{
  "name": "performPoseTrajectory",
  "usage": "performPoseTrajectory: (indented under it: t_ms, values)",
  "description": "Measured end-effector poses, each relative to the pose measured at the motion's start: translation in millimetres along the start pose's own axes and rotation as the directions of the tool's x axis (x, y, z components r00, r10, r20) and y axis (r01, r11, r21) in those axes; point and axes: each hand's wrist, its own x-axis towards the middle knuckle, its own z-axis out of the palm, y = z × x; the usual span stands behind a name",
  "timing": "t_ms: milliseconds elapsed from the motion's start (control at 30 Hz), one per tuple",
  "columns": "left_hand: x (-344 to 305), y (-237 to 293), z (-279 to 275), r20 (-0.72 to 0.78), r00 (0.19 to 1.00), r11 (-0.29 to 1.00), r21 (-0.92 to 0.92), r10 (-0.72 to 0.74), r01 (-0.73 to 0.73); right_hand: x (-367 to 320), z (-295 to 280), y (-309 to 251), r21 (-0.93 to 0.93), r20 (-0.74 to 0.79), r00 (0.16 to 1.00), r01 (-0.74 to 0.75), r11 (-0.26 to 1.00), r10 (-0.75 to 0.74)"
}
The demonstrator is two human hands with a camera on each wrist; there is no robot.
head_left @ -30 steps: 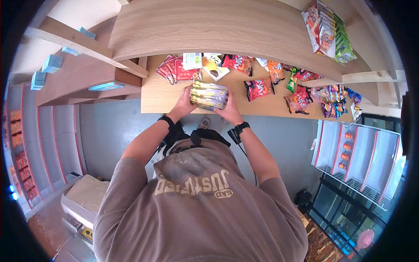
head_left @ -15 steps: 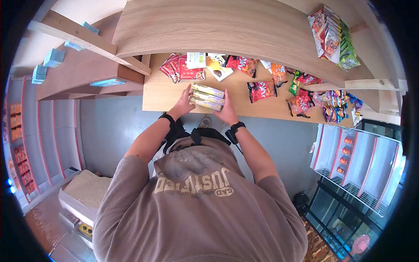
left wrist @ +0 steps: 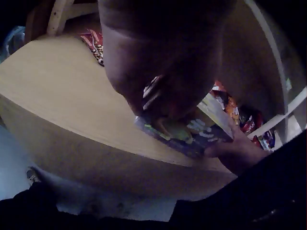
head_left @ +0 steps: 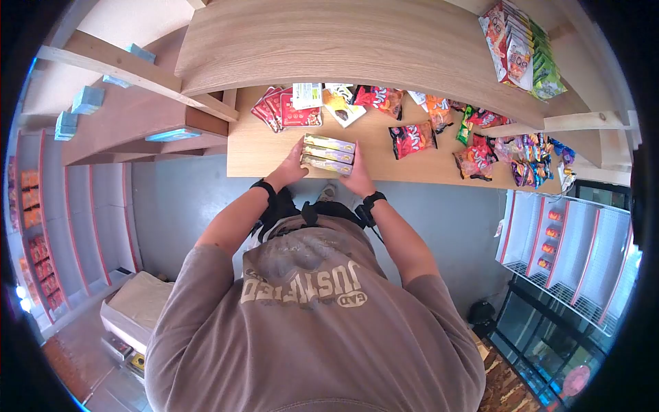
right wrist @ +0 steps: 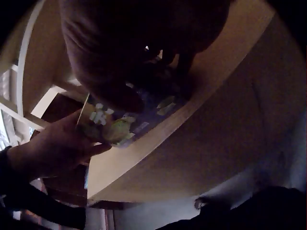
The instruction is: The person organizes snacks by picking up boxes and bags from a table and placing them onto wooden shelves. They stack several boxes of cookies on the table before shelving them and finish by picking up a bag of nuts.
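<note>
The left hand [head_left: 292, 165] and the right hand [head_left: 358, 177] grip a stack of 3 flat boxes [head_left: 328, 154] between them, 1 hand at each end, fingers and thumbs against the sides. The stack is at the near edge of the wooden table [head_left: 257, 159]; the wrist views are dark, so whether its underside touches the wood is hard to tell. Beyond the stack lie red packets [head_left: 272, 110], a white pack [head_left: 307, 95] and a yellow-and-white pack [head_left: 342, 105]. To the right is a red snack bag [head_left: 413, 139], with more snack bags [head_left: 475, 159] farther right. A carton of packets [head_left: 509, 51] sits on the upper shelf [head_left: 343, 44].
</note>
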Motion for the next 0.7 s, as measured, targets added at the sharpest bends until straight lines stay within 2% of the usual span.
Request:
performPoseTrajectory:
  t_ms: [100,167,200,267,367,433,500,567,633,667,700]
  values:
    - [2.1,-8.6,0.9,0.015,1.000,0.997,-0.082,0.006,-0.004,0.0,6.3,6.2,-0.033,-0.046,0.998,-0.044,0.998,0.043]
    - [6.7,-21.4,5.6,-0.150,0.984,0.993,0.087,0.098,-0.085,1.0,6.4,11.5,0.146,-0.039,0.996,-0.073,0.987,0.080]
    - [6.5,-21.1,5.2,-0.155,0.983,0.992,0.092,0.102,-0.088,1.2,4.6,11.3,0.147,-0.039,0.997,-0.066,0.987,0.072]
    - [2.1,-9.3,4.6,-0.027,1.000,1.000,-0.022,-0.006,0.005,1.6,0.9,7.5,-0.061,-0.025,1.000,0.012,0.998,-0.014]
    - [-10.2,35.4,1.7,-0.020,0.999,0.997,-0.078,-0.026,0.024,6.7,-1.3,5.5,-0.036,-0.011,1.000,0.019,0.999,-0.019]
    - [2.0,-8.6,7.7,-0.016,0.999,0.985,-0.165,0.049,-0.051,11.6,0.4,18.0,-0.012,0.018,1.000,0.011,1.000,-0.011]
    - [0.6,-7.0,2.5,0.022,1.000,0.992,-0.127,-0.022,0.025,11.8,-10.4,3.2,-0.100,0.074,0.997,0.011,0.995,-0.004]
    - [-0.9,-12.1,-0.3,0.016,1.000,0.992,-0.125,0.009,-0.007,9.6,-15.2,-7.6,-0.218,0.082,0.995,0.077,0.973,-0.061]
    - [-13.2,13.9,-13.9,0.049,0.997,0.990,-0.129,0.057,-0.050,1.6,-17.0,-13.1,-0.176,0.075,0.994,0.088,0.980,-0.076]
    - [-19.4,20.5,-18.6,0.065,0.997,0.962,-0.271,0.052,-0.033,0.8,-20.2,-16.2,-0.128,0.066,0.996,0.069,0.989,-0.060]
    - [-31.0,38.9,-27.6,0.063,0.995,0.978,-0.198,0.081,-0.067,-1.4,-26.1,-30.4,-0.139,0.069,0.994,0.090,0.986,-0.081]
